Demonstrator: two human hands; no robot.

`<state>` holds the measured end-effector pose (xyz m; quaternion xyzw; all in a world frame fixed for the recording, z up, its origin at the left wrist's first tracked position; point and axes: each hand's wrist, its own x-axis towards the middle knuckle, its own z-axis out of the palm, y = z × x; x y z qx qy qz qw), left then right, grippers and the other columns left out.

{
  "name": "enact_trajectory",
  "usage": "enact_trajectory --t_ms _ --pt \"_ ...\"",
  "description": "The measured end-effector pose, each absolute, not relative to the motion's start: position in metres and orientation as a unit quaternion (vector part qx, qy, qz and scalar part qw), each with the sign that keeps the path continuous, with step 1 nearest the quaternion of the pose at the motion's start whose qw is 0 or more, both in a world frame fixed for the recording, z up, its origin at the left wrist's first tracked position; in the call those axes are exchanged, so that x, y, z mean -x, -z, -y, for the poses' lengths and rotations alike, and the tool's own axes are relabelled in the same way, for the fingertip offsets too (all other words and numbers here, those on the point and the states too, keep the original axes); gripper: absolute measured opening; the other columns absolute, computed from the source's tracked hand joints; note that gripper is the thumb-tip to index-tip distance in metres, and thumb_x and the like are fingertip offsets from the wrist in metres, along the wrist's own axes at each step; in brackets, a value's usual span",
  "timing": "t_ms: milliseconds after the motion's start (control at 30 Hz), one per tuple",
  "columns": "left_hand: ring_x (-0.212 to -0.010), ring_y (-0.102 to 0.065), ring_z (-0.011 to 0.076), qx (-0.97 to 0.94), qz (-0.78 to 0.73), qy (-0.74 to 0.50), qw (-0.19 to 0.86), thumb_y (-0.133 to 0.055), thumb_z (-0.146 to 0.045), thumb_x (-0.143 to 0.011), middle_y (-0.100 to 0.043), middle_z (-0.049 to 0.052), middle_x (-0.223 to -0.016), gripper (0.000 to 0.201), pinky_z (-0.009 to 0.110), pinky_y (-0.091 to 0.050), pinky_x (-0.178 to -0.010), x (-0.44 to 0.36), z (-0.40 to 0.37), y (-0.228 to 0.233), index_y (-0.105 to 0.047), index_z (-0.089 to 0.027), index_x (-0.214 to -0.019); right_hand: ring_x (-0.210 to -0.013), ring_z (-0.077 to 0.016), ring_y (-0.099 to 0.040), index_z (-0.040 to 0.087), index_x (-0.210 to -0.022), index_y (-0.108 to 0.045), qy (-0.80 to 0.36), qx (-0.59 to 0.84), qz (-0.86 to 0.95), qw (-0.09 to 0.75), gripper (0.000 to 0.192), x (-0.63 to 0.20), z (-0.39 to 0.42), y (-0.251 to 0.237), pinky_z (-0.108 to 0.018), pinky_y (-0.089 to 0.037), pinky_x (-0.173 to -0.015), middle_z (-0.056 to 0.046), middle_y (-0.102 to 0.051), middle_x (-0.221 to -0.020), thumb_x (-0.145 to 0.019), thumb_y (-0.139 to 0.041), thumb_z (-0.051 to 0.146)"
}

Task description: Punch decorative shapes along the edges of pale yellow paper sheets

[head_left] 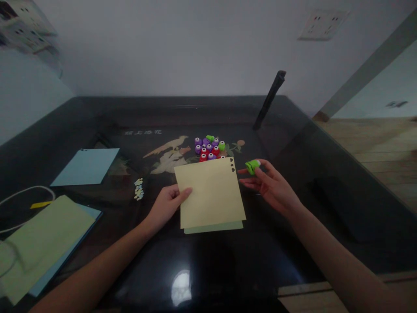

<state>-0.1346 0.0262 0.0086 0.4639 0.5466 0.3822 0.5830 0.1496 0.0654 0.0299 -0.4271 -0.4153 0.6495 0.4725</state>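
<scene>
My left hand (167,203) grips the left edge of a pale yellow paper sheet (211,193), thumb on top; a light green sheet shows under its lower edge. Small shapes are punched out near the yellow sheet's top right corner. My right hand (270,184) holds a small green paper punch (252,166) at its fingertips, just right of that corner. Behind the sheet sits a cluster of purple, red and green punches (209,148) on the black glossy table (208,261).
A light blue sheet (86,166) lies at the left. A stack of green and blue sheets (42,243) sits at the near left beside a white cable (26,191). Small paper cut-outs (139,189) lie left of my left hand. A black bar (269,100) leans at the back right.
</scene>
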Motion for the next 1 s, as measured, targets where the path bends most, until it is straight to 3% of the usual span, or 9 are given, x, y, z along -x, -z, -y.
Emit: enact_trajectory --t_ms 133,300,433,667,1000 --pt "-0.063 -0.067 0.0191 -0.457 -0.553 -0.38 0.584 -0.071 -0.054 -0.069 -0.073 0.005 -0.071 0.043 0.027 -0.052 -0.059 0.133 -0.023 -0.011 -0.068 -0.012 -0.079 -0.068 -0.0106 -0.068 0.028 -0.1 -0.055 -0.687 0.404 0.387 0.464 0.03 -0.15 -0.05 -0.039 -0.022 -0.056 -0.065 0.003 -0.07 -0.084 -0.076 -0.073 0.029" --pt "-0.063 -0.066 0.0203 -0.473 -0.577 -0.349 0.567 -0.069 -0.056 -0.07 -0.074 0.007 -0.074 0.044 0.028 -0.052 -0.057 0.134 -0.023 -0.008 -0.069 -0.012 -0.078 -0.076 -0.0116 -0.067 0.025 -0.095 -0.065 -0.73 0.384 0.35 0.444 0.034 -0.15 -0.051 -0.035 -0.024 -0.056 -0.076 0.002 -0.068 -0.088 -0.065 -0.08 0.022" --pt "-0.064 -0.067 0.0216 -0.482 -0.583 -0.326 0.567 -0.068 -0.058 -0.069 -0.073 0.007 -0.072 0.045 0.029 -0.053 -0.057 0.134 -0.023 -0.009 -0.07 -0.013 -0.078 -0.075 -0.0125 -0.066 0.023 -0.089 -0.066 -0.727 0.394 0.343 0.446 0.026 -0.148 -0.05 -0.027 -0.029 -0.055 -0.076 0.001 -0.068 -0.086 -0.067 -0.079 0.026" --pt "-0.063 -0.066 0.0188 -0.495 -0.578 -0.308 0.571 -0.066 -0.043 -0.072 -0.072 0.006 -0.069 0.029 0.027 -0.052 -0.056 0.135 -0.024 -0.011 -0.069 -0.015 -0.077 -0.079 -0.0142 -0.064 0.02 -0.099 -0.069 -0.711 0.443 0.358 0.412 0.028 -0.146 -0.052 -0.021 -0.034 -0.051 -0.081 -0.005 -0.07 -0.096 -0.073 -0.074 0.029" --pt "-0.06 -0.065 0.018 -0.493 -0.587 -0.306 0.565 -0.066 -0.04 -0.072 -0.07 0.004 -0.064 0.023 0.025 -0.051 -0.054 0.135 -0.024 -0.012 -0.066 -0.017 -0.068 -0.083 -0.0163 -0.065 0.022 -0.096 -0.067 -0.683 0.445 0.407 0.412 0.027 -0.144 -0.049 -0.027 -0.037 -0.052 -0.084 -0.004 -0.071 -0.09 -0.073 -0.074 0.033"
